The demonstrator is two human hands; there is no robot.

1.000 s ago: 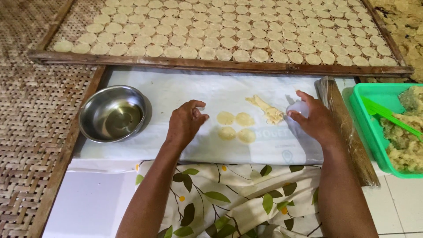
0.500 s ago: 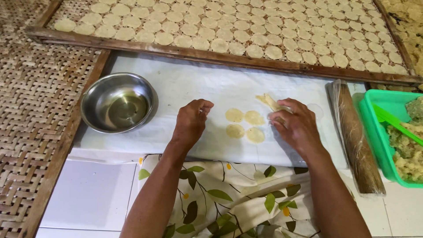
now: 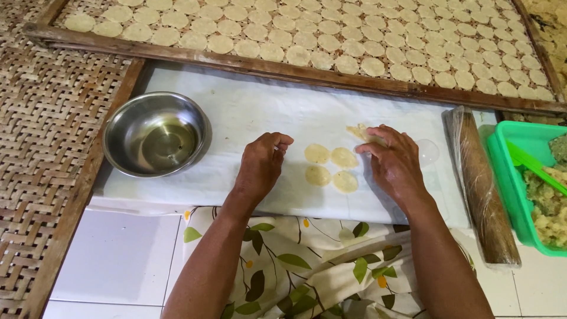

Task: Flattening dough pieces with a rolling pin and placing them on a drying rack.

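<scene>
At the far left I see a woven mat [image 3: 41, 136] running down the edge, and beside it a wooden frame rail [image 3: 80, 195]. Next comes a steel bowl [image 3: 155, 133] holding a little clear liquid, standing on the white plastic sheet [image 3: 236, 118]. My left hand [image 3: 261, 166] rests on that sheet just left of the dough, fingers curled loosely inward and holding nothing. Right of it lie four flat dough discs [image 3: 331, 167] in a small two-by-two cluster on the sheet, between my two hands. My right hand [image 3: 394, 162] lies just beside the discs, its fingertips pinching a ragged scrap of dough [image 3: 361, 131] at the cluster's upper right. A small clear cup [image 3: 427, 152] sits touching the hand's far side. Farther right a plastic-wrapped rolling pin [image 3: 481, 189] lies lengthwise, then a green tub [image 3: 502, 177] of dough mash. Across the top a drying tray [image 3: 283, 66] carries rows of finished discs.
</scene>
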